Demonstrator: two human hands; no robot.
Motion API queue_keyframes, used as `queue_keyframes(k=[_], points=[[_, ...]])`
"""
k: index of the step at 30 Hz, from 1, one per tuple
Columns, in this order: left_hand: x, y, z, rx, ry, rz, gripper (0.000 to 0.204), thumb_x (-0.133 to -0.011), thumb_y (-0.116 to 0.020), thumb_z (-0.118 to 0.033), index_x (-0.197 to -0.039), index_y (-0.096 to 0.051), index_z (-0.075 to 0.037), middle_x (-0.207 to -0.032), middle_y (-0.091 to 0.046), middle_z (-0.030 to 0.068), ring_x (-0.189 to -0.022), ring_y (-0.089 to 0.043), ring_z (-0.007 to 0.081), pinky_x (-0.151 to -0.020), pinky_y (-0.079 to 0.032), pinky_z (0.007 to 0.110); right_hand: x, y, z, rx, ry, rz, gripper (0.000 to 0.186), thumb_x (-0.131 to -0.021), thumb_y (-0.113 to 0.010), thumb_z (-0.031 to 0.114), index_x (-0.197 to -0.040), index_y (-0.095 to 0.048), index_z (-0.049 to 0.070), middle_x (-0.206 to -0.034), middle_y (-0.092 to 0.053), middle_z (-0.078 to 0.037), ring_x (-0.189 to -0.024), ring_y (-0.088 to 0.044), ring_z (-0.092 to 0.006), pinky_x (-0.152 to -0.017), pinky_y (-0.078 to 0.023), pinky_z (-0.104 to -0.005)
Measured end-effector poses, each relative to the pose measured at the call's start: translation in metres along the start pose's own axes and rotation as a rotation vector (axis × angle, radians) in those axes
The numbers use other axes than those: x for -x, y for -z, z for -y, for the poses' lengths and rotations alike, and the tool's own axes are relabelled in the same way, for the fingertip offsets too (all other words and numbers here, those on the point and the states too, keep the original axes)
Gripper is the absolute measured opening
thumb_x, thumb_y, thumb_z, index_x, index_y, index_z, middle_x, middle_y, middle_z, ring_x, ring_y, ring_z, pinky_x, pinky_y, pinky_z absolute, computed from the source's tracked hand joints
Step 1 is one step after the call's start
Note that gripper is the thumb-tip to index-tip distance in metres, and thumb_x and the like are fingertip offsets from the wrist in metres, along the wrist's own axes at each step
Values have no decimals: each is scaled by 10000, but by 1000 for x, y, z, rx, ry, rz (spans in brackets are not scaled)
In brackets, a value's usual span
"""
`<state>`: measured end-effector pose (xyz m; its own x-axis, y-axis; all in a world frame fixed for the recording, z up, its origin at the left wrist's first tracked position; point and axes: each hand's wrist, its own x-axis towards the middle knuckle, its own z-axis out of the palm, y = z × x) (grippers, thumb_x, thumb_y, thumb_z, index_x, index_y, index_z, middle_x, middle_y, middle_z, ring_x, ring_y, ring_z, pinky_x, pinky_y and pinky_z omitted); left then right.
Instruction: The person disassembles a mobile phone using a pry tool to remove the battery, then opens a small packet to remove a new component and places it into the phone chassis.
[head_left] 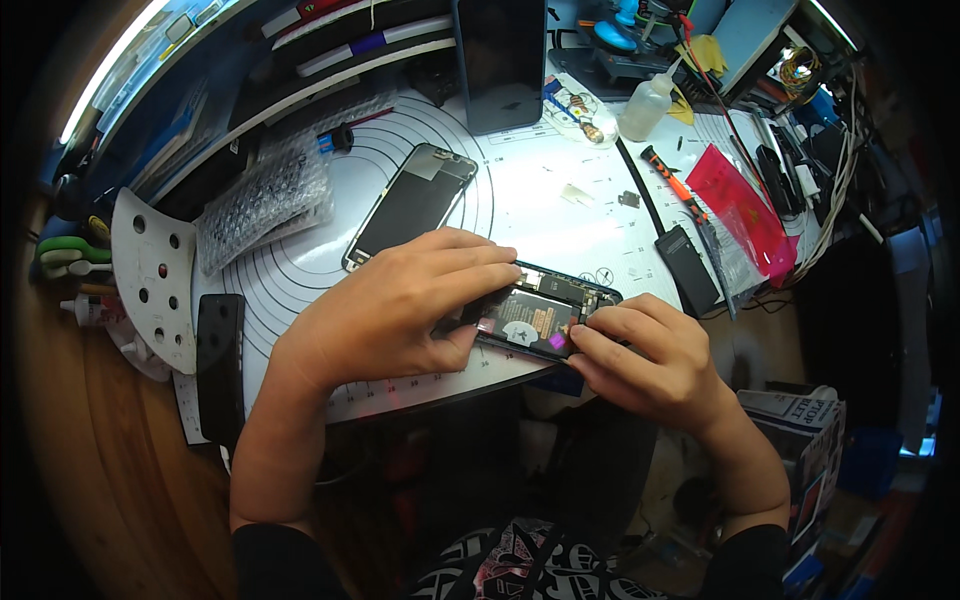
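Note:
An opened smartphone body lies at the near edge of the white mat, its battery and inner parts bare. My left hand is closed over its left end, fingers along the far edge and thumb at the near side. At the right end, my right hand is closed with thumb and fingertips pinched at the phone's corner; whether a small part is between them is hidden. A pink-purple tab shows on the battery by the right fingertips. Beyond my left hand lies a detached phone screen, inner side up.
Bubble wrap and a dark phone lie left. A dark tablet-like slab stands at the back, near a squeeze bottle. On the right are an orange-black screwdriver, a black box and a pink pouch.

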<state>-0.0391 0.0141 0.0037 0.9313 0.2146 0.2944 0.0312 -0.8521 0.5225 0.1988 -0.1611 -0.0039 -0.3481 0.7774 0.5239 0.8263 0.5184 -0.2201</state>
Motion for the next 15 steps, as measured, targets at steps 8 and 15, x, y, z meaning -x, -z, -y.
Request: queue_keyframes(k=[8, 15], points=[[1, 1, 0, -1, -13, 8, 603, -695, -769, -7, -1291, -697, -52, -1344, -699, 112, -1225, -655, 320, -1018, -564, 412, 1, 0, 0, 49, 98, 53, 375, -714, -743, 124, -1080, -734, 43, -1064, -678, -72, -804, -671, -233, -660, -574, -336], [0, 1, 0, 4, -14, 16, 605, -707, -775, -8, -1305, -693, -53, -1355, -694, 109, -1233, -647, 321, -1024, -560, 415, -3, 4, 4, 76, 94, 102, 327, -733, -732, 119, -1054, -732, 58, -1057, -665, -65, -794, -648, -219, -643, -557, -326]])
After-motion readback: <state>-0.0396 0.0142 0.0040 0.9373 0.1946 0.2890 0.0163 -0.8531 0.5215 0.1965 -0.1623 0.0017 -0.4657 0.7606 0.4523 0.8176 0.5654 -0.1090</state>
